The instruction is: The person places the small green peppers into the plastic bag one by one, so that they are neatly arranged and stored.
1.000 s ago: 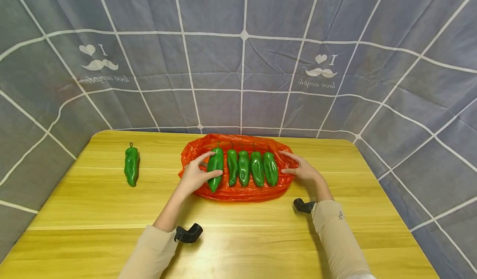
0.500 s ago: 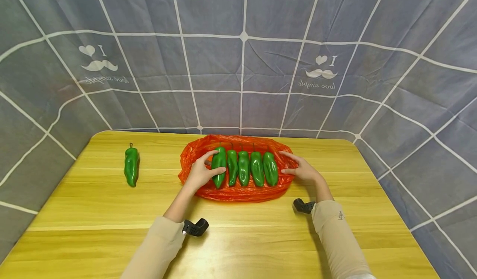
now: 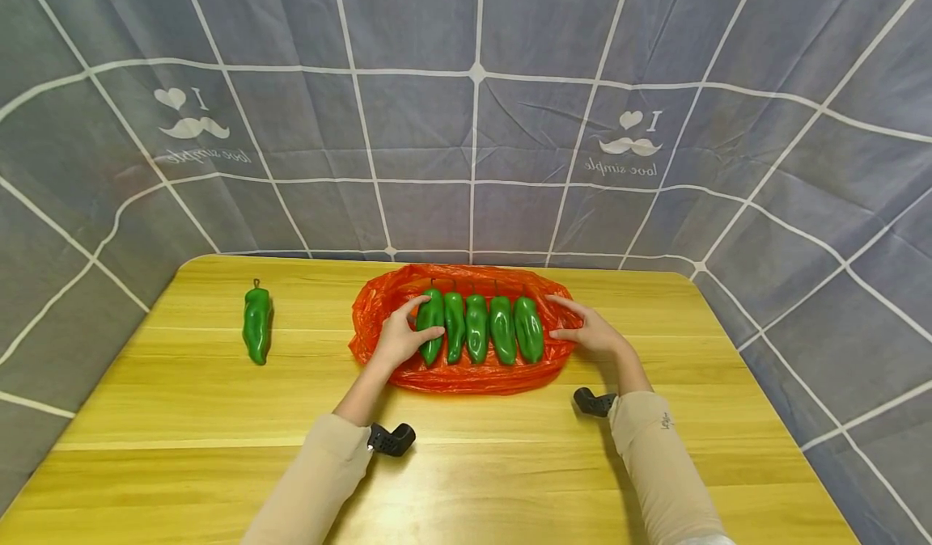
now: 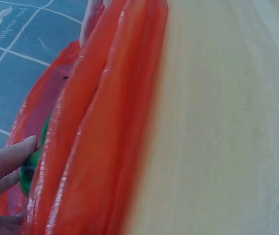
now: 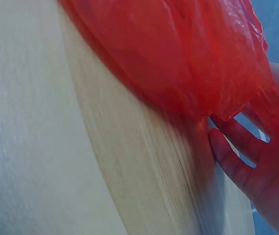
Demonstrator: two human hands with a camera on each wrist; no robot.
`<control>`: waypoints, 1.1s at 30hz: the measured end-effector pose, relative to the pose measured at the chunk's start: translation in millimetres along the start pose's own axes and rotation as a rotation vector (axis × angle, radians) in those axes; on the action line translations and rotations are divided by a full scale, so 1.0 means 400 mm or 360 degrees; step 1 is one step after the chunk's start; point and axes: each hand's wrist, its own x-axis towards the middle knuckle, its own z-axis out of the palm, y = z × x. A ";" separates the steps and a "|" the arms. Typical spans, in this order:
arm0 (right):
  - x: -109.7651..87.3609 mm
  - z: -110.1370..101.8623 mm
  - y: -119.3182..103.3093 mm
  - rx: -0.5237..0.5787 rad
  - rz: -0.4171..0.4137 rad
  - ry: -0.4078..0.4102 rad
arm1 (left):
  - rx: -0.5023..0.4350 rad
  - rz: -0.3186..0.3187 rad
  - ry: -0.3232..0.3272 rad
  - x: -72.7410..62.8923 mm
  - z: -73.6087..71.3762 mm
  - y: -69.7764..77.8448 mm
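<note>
In the head view a red plastic bag lies spread on the table, its rim folded around several green peppers set side by side. My left hand pinches the leftmost green pepper between thumb and fingers, right beside its neighbour. The left wrist view shows that pepper partly hidden behind the bag's side. My right hand grips the bag's right rim. In the right wrist view, thin red plastic passes between that hand's thumb and its fingers.
One more green pepper lies alone at the table's left. The wooden table meets a grey curtain with white grid lines behind it. Black wrist cameras are worn on the left arm and right arm.
My left hand has moved a little to the right with the pepper, bringing it close against the row. The right hand has stayed on the bag's rim.
</note>
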 end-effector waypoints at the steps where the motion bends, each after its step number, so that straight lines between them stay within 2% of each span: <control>1: 0.001 0.000 -0.001 0.0006 0.0020 0.0000 | 0.0012 0.0003 0.0011 0.002 0.002 -0.001; 9: 0.007 0.000 0.001 -0.0013 0.0067 0.0000 | 0.0081 -0.0024 0.0083 0.006 0.012 -0.006; 17: 0.005 0.000 -0.002 -0.0005 0.0055 -0.0007 | 0.0053 0.0002 0.0101 0.008 0.019 -0.008; 23: 0.005 -0.001 0.001 0.0002 0.0053 -0.0005 | -0.0017 0.0007 0.0051 0.009 0.021 -0.017; 33: 0.001 0.004 0.000 0.0000 0.0050 0.0006 | -0.0065 0.0015 -0.0122 0.006 0.003 -0.023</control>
